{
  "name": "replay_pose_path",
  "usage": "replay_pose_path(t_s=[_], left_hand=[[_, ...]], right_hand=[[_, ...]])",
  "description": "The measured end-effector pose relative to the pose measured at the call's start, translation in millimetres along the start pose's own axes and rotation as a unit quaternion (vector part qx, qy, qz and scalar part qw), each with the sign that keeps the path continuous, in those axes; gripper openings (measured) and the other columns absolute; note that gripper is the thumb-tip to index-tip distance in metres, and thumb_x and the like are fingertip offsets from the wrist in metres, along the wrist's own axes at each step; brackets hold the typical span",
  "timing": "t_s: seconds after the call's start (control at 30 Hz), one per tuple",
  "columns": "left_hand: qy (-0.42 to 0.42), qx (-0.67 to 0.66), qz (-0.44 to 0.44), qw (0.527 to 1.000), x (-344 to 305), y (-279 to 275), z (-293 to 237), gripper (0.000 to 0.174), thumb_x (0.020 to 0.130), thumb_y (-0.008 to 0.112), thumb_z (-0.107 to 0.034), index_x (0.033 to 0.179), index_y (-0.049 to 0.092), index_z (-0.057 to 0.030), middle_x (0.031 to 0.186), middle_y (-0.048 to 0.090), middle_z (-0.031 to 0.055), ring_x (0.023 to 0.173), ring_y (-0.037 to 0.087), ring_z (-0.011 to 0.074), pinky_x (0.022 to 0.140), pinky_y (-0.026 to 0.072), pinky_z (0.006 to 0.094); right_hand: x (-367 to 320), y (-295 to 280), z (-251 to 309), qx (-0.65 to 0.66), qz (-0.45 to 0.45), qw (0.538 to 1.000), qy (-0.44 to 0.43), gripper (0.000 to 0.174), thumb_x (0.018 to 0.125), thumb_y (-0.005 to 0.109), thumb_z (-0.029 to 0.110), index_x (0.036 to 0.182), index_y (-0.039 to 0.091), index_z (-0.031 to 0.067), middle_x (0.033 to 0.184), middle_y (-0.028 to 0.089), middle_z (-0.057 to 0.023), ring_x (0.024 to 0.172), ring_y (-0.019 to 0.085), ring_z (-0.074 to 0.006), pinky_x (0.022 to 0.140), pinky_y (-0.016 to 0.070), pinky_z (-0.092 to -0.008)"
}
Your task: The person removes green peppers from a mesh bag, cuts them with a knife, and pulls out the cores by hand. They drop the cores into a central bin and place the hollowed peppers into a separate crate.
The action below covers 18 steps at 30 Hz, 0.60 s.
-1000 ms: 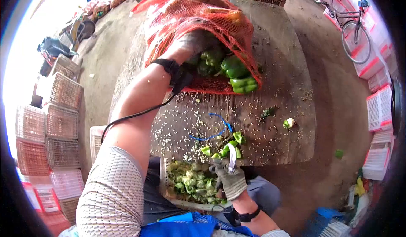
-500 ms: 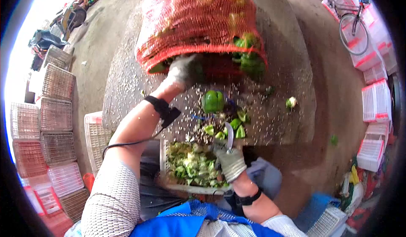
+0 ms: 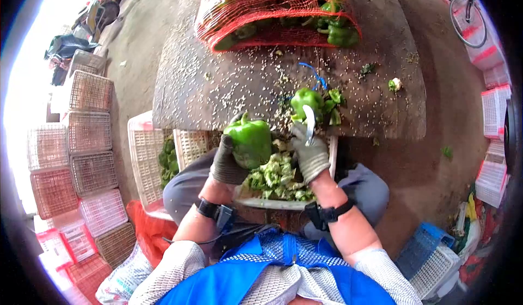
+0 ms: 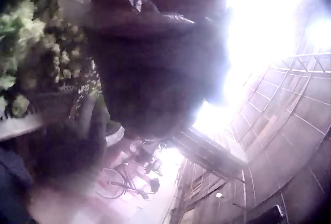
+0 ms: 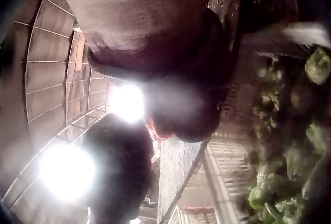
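In the head view the gloved left hand [image 3: 226, 160] grips a large green bell pepper [image 3: 250, 140], stem upward, above a crate of pepper scraps [image 3: 272, 177]. To its right, the gloved right hand [image 3: 312, 152] holds a curved blade [image 3: 310, 124] that points toward the table. Just beyond the blade a second green pepper [image 3: 306, 102] rests on the board, beside cut green pieces [image 3: 333, 99]. Farther back lies a red mesh sack [image 3: 272, 24] with peppers showing at its mouth. Both wrist views are dark; scraps [image 5: 284, 167] show in the right one.
The wooden tabletop [image 3: 218, 98] is strewn with pale seeds, with a blue string [image 3: 313, 73] on it. A white crate [image 3: 144, 158] stands left of the knees. Crates are stacked far left [image 3: 90, 133], and a blue crate [image 3: 422, 248] sits at lower right.
The left hand has come back from the sack's mouth to near the body and now grips a pepper. The sack and table sit higher in the view. The right hand still holds the blade.
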<state>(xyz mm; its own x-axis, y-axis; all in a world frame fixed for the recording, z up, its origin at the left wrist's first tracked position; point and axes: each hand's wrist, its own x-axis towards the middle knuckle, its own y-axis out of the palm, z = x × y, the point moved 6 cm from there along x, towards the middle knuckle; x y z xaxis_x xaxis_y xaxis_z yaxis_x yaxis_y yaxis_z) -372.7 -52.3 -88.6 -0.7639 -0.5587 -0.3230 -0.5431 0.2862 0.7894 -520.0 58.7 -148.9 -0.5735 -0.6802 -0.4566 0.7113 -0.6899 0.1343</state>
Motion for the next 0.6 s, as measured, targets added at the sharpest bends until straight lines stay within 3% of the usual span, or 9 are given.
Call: replay_pose_path(t_s=[0.07, 0.13, 0.17, 0.2, 0.27, 0.3, 0.4, 0.47, 0.6], left_hand=[[-0.001, -0.041, 0.015, 0.999, -23.6, 20.8, 2.0, 0.087, 0.079, 0.076, -0.053, 0.146, 0.034, -0.0159, 0.136, 0.052, 0.0164, 0.124, 0.053, 0.0357, 0.105, 0.0446, 0.0536], [0.039, 0.178, -0.033, 0.983, -33.9, 29.8, -15.2, 0.084, 0.071, 0.086, -0.033, 0.138, 0.039, -0.0147, 0.131, 0.054, 0.0145, 0.122, 0.055, 0.0314, 0.101, 0.0493, 0.0485], [0.096, 0.226, -0.017, 0.969, -42.0, 39.9, -23.6, 0.090, 0.060, 0.089, -0.014, 0.135, 0.040, -0.0115, 0.125, 0.057, 0.0140, 0.117, 0.057, 0.0263, 0.100, 0.0498, 0.0426], [0.143, 0.388, -0.036, 0.910, -51.3, 38.3, -32.2, 0.098, 0.053, 0.094, -0.010, 0.135, 0.040, -0.0082, 0.125, 0.055, 0.0125, 0.115, 0.056, 0.0226, 0.101, 0.0478, 0.0377], [0.281, 0.541, 0.006, 0.793, -60.9, 41.1, -40.6, 0.099, 0.052, 0.097, -0.017, 0.134, 0.041, -0.0054, 0.125, 0.053, 0.0114, 0.113, 0.054, 0.0206, 0.101, 0.0456, 0.0342], [0.302, 0.579, -0.006, 0.758, -66.8, 42.6, -42.8, 0.099, 0.054, 0.098, -0.024, 0.133, 0.042, -0.0045, 0.125, 0.052, 0.0101, 0.114, 0.053, 0.0216, 0.101, 0.0449, 0.0351], [0.363, 0.569, -0.022, 0.738, -78.3, 48.8, -47.9, 0.098, 0.054, 0.098, -0.026, 0.131, 0.042, -0.0030, 0.124, 0.051, 0.0121, 0.113, 0.053, 0.0228, 0.100, 0.0451, 0.0359], [0.378, 0.602, -0.004, 0.703, -90.6, 66.7, -50.2, 0.098, 0.053, 0.098, -0.027, 0.130, 0.043, -0.0022, 0.126, 0.050, 0.0162, 0.115, 0.054, 0.0289, 0.101, 0.0453, 0.0386], [0.417, 0.676, 0.109, 0.597, -110.0, 106.9, -53.8, 0.093, 0.051, 0.098, -0.032, 0.125, 0.048, -0.0049, 0.128, 0.050, 0.0220, 0.116, 0.054, 0.0391, 0.097, 0.0491, 0.0450]], right_hand=[[0.7, -1.7, -0.7, 0.035, 0.001, 0.998, -0.045, 0.043, 0.091, 0.057, 0.003, 0.134, 0.055, 0.0006, 0.112, 0.070, -0.0075, 0.077, 0.059, -0.0086, 0.065, 0.0494, -0.0199], [-10.3, -3.9, 5.0, 0.019, 0.077, 0.997, -0.004, 0.044, 0.094, 0.056, 0.005, 0.137, 0.051, -0.0012, 0.117, 0.070, -0.0066, 0.078, 0.063, -0.0066, 0.066, 0.0489, -0.0202], [-31.4, 4.5, 31.6, 0.035, 0.078, 0.996, 0.002, 0.039, 0.096, 0.054, 0.009, 0.134, 0.053, -0.0015, 0.112, 0.071, -0.0057, 0.064, 0.057, -0.0047, 0.058, 0.0463, -0.0208], [-44.8, 6.1, 41.8, -0.023, 0.091, 0.996, -0.008, 0.036, 0.097, 0.052, 0.008, 0.131, 0.055, -0.0026, 0.111, 0.071, -0.0072, 0.073, 0.064, -0.0091, 0.066, 0.0520, -0.0233], [-73.3, 23.6, 60.1, 0.012, 0.117, 0.991, -0.060, 0.042, 0.096, 0.052, 0.007, 0.137, 0.050, 0.0016, 0.110, 0.071, -0.0094, 0.086, 0.068, -0.0137, 0.077, 0.0550, -0.0268], [-98.9, 32.3, 82.9, -0.057, 0.118, 0.983, -0.127, 0.049, 0.095, 0.049, 0.004, 0.144, 0.046, 0.0075, 0.109, 0.069, -0.0088, 0.087, 0.068, -0.0140, 0.069, 0.0543, -0.0249], [-131.6, 44.7, 70.8, -0.240, 0.110, 0.932, -0.248, 0.056, 0.091, 0.057, 0.009, 0.146, 0.045, 0.0130, 0.098, 0.070, -0.0191, 0.082, 0.069, -0.0268, 0.070, 0.0538, -0.0363], [-147.6, 48.4, 64.6, -0.166, 0.119, 0.954, -0.219, 0.039, 0.089, 0.062, 0.012, 0.128, 0.063, 0.0093, 0.092, 0.070, -0.0199, 0.081, 0.069, -0.0327, 0.071, 0.0542, -0.0384], [-167.9, 49.1, 73.6, -0.186, 0.103, 0.949, -0.231, 0.022, 0.087, 0.069, 0.019, 0.105, 0.071, 0.0065, 0.090, 0.071, -0.0183, 0.081, 0.069, -0.0339, 0.071, 0.0544, -0.0384]])
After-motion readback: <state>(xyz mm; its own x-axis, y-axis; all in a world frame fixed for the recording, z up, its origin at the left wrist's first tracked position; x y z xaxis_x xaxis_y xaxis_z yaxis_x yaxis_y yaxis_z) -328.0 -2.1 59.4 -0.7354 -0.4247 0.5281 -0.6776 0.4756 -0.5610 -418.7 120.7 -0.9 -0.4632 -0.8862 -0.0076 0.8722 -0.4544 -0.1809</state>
